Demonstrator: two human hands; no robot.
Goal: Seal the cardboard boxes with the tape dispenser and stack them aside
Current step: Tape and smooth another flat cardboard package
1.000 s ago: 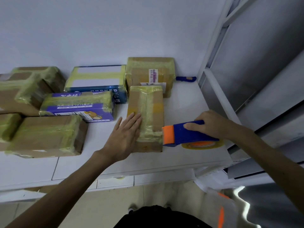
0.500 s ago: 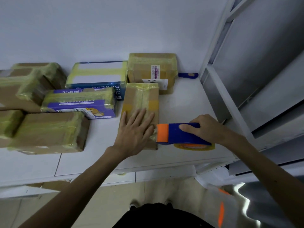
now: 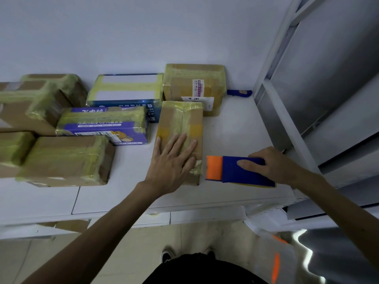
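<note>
A narrow cardboard box [image 3: 182, 117] wrapped in yellowish tape lies lengthwise on the white table [image 3: 235, 128]. My left hand [image 3: 173, 162] presses flat on its near end, fingers straight and spread. Just right of the box my right hand [image 3: 272, 165] grips the blue tape dispenser [image 3: 240, 171], whose orange front end points at the box's near right corner. The dispenser sits low on the table, a small gap from the box. The tape roll is mostly hidden under it.
Several taped boxes crowd the left and back: a brown one [image 3: 65, 160] at front left, a purple printed one [image 3: 104, 125], a blue-and-white one [image 3: 125, 89], a labelled brown one [image 3: 194, 85] against the wall. A small blue tool [image 3: 239, 93] lies by the wall. A metal rack [image 3: 287, 111] borders the right.
My left hand slid from the box's left edge onto its top. The dispenser drew back from the box's near right corner, leaving a small gap.
</note>
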